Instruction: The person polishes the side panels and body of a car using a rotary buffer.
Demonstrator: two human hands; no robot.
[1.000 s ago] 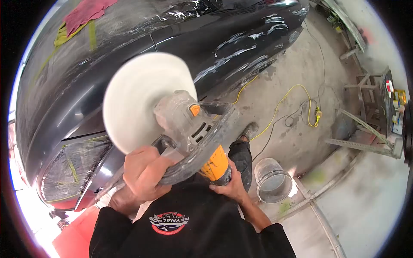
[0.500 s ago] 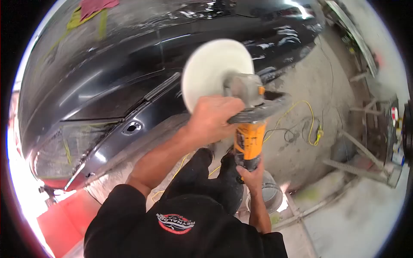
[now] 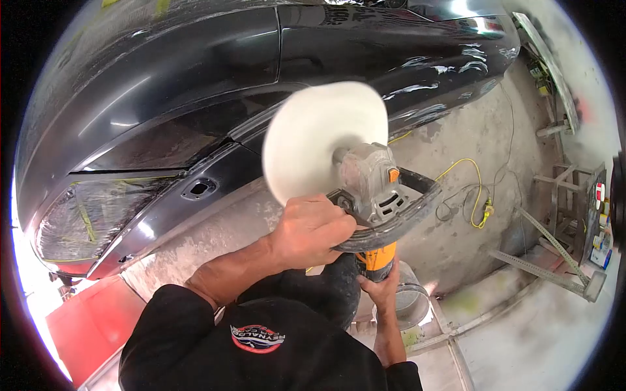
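Surveyor: Report on the tool and its position.

Inspector: One power polisher (image 3: 368, 179) with a grey metal gear head, orange barrel (image 3: 378, 257) and broad, round white pad (image 3: 319, 143), near the middle of the view. The pad is at the tool's 10 o'clock; I cannot tell whether it touches the car.

Surveyor: Condition of each grip?

Inspector: Left hand (image 3: 313, 231): closed, fingers wrapped round the near end of the curved black loop handle (image 3: 409, 218). Right hand (image 3: 385, 287): closed round the lower end of the barrel, at the left hand's 4 o'clock.

Surveyor: And the surroundings?

Inspector: A glossy black car body (image 3: 195, 58) runs from 9 o'clock round to 1 o'clock of the view. Whitish smears (image 3: 417, 87) mark its panel at the pad's 2 o'clock. A window under clear, wrinkled plastic film (image 3: 98, 218) sits at the pad's 8 o'clock. A translucent round bucket (image 3: 409, 305) stands just beside the right hand, at its 4 o'clock. A yellow cable (image 3: 480, 186) loops over the grey floor at the polisher's 3 o'clock. A flat red panel (image 3: 94, 326) is at the view's 8 o'clock.
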